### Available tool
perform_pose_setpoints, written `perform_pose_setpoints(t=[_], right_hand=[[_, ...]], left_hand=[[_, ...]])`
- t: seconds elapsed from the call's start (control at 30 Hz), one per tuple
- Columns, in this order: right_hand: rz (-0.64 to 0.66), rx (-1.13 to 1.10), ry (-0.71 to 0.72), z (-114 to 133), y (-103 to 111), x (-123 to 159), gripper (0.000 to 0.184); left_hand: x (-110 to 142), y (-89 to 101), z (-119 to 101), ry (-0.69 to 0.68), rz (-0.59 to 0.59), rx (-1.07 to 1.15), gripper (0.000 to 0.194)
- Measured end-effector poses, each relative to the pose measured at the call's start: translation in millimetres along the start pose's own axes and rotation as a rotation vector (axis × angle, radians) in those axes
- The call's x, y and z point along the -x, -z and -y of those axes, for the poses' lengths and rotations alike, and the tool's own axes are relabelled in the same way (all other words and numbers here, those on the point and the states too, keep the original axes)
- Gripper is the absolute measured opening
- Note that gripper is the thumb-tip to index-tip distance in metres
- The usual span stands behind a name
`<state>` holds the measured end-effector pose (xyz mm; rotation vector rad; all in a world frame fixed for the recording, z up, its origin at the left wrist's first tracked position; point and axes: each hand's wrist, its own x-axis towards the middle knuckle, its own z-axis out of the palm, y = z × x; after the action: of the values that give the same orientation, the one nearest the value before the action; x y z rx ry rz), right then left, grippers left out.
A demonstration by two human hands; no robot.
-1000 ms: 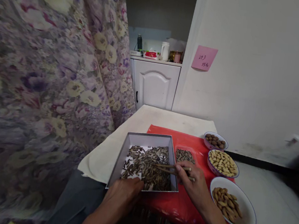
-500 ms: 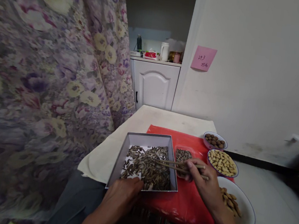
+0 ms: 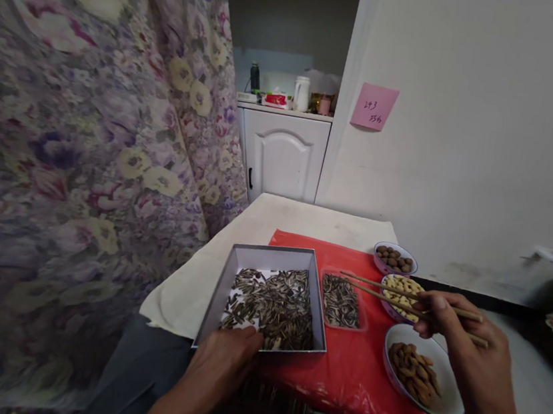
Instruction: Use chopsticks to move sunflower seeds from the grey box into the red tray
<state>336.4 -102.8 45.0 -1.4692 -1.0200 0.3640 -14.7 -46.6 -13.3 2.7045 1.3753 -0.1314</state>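
Note:
A grey box (image 3: 270,256) holding striped sunflower seeds (image 3: 272,304) sits on a red sheet (image 3: 347,370). My left hand (image 3: 224,362) grips the box's near edge, fingers curled over the rim. My right hand (image 3: 465,348) is closed on a pair of wooden chopsticks (image 3: 387,293), lifted above the bowls at the right. The chopstick tips point left and hover over a small clear tray of sunflower seeds (image 3: 341,300) beside the box. I cannot make out anything between the tips.
Three white bowls line the red sheet's right side: brown nuts (image 3: 394,257) farthest, pale peanuts (image 3: 399,296) in the middle, almonds (image 3: 415,372) nearest. A floral curtain (image 3: 85,163) hangs at the left. A white cabinet (image 3: 285,154) stands behind, and a pink note (image 3: 373,107) is on the wall.
My right hand has lifted the chopsticks out of the grey box and swung them right, from over the seeds to above the bowls. My left hand has stayed on the box edge.

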Motion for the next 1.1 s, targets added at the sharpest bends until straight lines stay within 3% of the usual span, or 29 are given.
perform_pose_setpoints(t=[0.17,0.33,0.43,0.67,1.1], right_hand=[[0.058,0.014,0.078,11,-13,8,0.028],[0.404,-0.005,0.133,17,-51,24,0.025],[0.511,0.057,0.204,14,-71,31,0.025],[0.576,0.078,0.243,4,-88,37,0.025],[0.51,0.095,0.31,-5,-96,34,0.025]], left_hand=[[0,-3.1,1,-0.013,-0.017,-0.001,0.014],[0,-3.5,3,-0.011,-0.01,0.006,0.015],[-1,-3.2,3,-0.016,-0.004,0.009,0.015],[-1,-5.1,2,-0.006,-0.013,0.018,0.013],[0,-3.9,3,-0.017,-0.005,-0.002,0.012]])
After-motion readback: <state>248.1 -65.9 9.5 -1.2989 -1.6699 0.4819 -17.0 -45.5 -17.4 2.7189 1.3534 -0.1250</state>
